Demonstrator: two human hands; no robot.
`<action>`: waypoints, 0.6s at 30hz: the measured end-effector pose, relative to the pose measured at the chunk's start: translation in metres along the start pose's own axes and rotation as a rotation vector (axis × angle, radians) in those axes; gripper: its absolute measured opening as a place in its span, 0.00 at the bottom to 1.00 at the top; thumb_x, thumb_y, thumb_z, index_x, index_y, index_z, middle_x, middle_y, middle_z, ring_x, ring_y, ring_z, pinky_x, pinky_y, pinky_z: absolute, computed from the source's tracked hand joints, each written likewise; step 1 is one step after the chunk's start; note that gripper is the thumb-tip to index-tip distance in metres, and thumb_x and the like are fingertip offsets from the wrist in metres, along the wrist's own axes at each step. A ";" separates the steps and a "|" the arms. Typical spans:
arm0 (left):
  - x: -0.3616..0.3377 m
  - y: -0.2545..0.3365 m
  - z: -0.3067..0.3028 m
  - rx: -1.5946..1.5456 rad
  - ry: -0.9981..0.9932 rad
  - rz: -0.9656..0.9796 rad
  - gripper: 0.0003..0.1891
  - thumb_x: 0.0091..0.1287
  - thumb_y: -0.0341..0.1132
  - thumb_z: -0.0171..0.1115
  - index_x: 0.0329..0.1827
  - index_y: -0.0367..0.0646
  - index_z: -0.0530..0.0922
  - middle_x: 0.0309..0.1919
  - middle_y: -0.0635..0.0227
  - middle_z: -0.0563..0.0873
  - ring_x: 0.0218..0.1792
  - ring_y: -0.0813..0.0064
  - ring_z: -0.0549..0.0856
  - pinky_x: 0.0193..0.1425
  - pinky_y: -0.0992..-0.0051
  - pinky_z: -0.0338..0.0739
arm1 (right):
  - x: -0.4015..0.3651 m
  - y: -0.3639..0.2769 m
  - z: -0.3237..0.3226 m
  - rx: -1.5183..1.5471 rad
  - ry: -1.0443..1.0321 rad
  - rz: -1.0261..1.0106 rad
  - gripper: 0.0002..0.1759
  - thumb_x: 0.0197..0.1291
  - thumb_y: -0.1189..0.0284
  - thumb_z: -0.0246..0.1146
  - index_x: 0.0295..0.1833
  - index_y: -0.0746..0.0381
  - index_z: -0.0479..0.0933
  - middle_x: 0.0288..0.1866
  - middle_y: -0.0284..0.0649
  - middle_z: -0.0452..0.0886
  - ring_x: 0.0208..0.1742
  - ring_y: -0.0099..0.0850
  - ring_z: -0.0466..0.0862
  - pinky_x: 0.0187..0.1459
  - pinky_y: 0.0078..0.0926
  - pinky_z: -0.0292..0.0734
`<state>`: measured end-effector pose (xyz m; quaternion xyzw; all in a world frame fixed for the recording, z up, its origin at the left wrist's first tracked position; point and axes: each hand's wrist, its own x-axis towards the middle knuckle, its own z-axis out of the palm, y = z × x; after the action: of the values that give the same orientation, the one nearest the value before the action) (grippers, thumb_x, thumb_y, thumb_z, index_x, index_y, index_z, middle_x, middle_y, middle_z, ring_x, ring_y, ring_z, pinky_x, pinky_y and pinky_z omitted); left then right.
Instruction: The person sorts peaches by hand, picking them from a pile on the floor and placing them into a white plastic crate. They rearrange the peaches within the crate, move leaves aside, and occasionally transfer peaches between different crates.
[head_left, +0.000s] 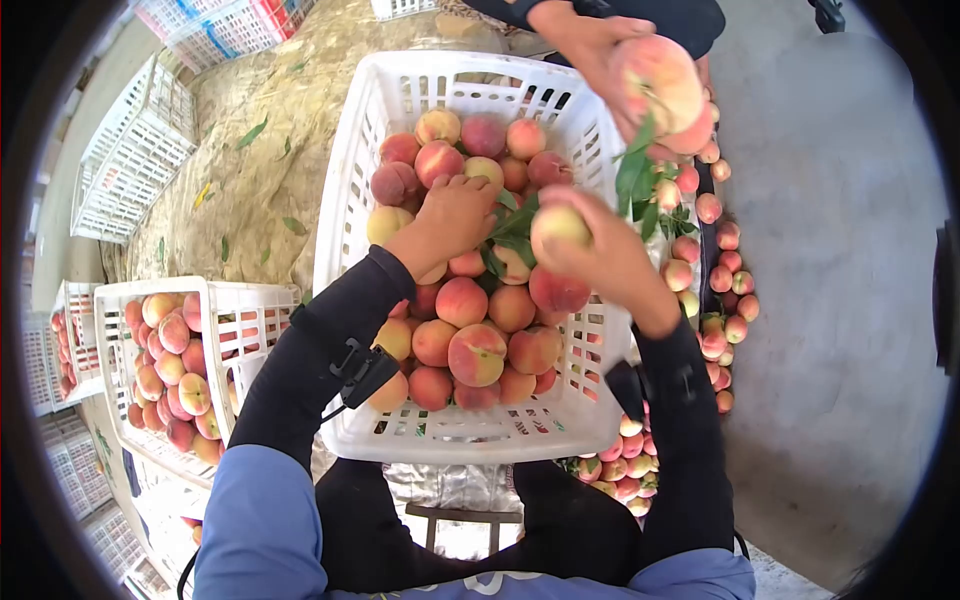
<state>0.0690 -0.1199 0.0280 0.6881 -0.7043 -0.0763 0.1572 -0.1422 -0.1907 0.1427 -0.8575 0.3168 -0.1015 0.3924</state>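
Observation:
A white plastic crate (480, 445) full of red and yellow peaches (477, 354) stands in front of me. My left hand (452, 218) reaches in among the peaches, its fingers curled downward; whatever they grip is hidden. Beside it, my right hand (607, 255) holds a pale yellow peach (560, 232) over the crate's right half, slightly blurred by motion. Green leaves (515, 232) lie between my two hands, on top of the fruit.
At the top right, another person's hand (590, 45) holds a large peach (657, 82) by the crate's far corner. Loose peaches (735, 328) lie along the right. A second crate (250, 300) of peaches stands left; another white crate (135, 150) is behind it.

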 end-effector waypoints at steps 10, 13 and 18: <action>0.093 -0.009 0.102 -0.213 0.372 0.216 0.09 0.61 0.34 0.63 0.44 0.46 0.83 0.42 0.58 0.86 0.48 0.56 0.85 0.52 0.61 0.78 | -0.101 0.007 0.042 -0.306 0.005 -0.226 0.25 0.47 0.63 0.70 0.53 0.55 0.78 0.48 0.38 0.79 0.47 0.39 0.82 0.44 0.38 0.79; 0.111 -0.021 0.126 -0.252 0.576 0.236 0.11 0.60 0.40 0.66 0.43 0.49 0.84 0.40 0.60 0.88 0.44 0.58 0.87 0.48 0.61 0.80 | -0.102 0.011 0.044 -0.306 0.011 -0.247 0.25 0.47 0.63 0.70 0.53 0.54 0.78 0.48 0.37 0.79 0.46 0.40 0.83 0.43 0.38 0.79; 0.079 -0.006 0.081 -0.106 0.288 0.167 0.14 0.61 0.32 0.60 0.51 0.46 0.82 0.44 0.56 0.86 0.48 0.53 0.84 0.54 0.59 0.78 | -0.106 0.017 0.045 -0.285 0.051 -0.291 0.24 0.46 0.63 0.68 0.50 0.58 0.77 0.42 0.38 0.76 0.43 0.37 0.79 0.40 0.36 0.78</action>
<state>0.0481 -0.2078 -0.0405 0.6217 -0.7241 -0.0006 0.2985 -0.2133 -0.1056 0.1073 -0.9383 0.2105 -0.1330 0.2399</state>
